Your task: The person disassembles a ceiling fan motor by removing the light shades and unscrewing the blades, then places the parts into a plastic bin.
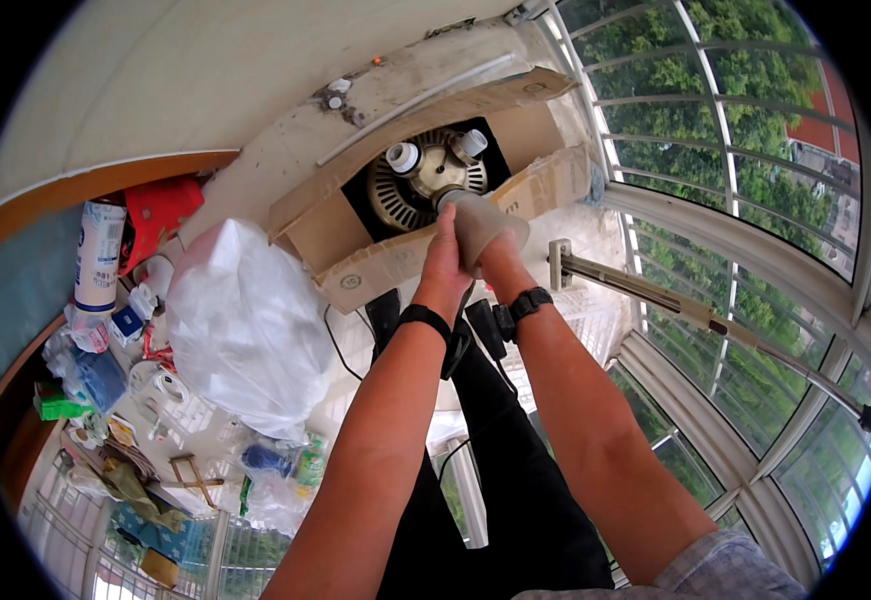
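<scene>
A brass-coloured fixture [441, 170] with a slotted round housing, like a ceiling fan motor, lies in an open cardboard box [381, 258]. Two white bulb sockets [403, 156] stick up from its arms. At the arm nearest me is a frosted, cup-shaped lampshade [496, 225], tilted with its wide mouth toward me. My left hand [443, 252] grips the lampshade's left side near its narrow end, thumb pointing up. My right hand [501, 255] reaches into the shade's mouth, and its fingers are hidden inside.
A large white plastic bag [246, 325] stands left of the box. Farther left are a paper towel roll [101, 257], a red bag [161, 218] and loose household items. On the right, a metal pole [646, 290] slants past barred windows. A white rod [416, 108] lies behind the box.
</scene>
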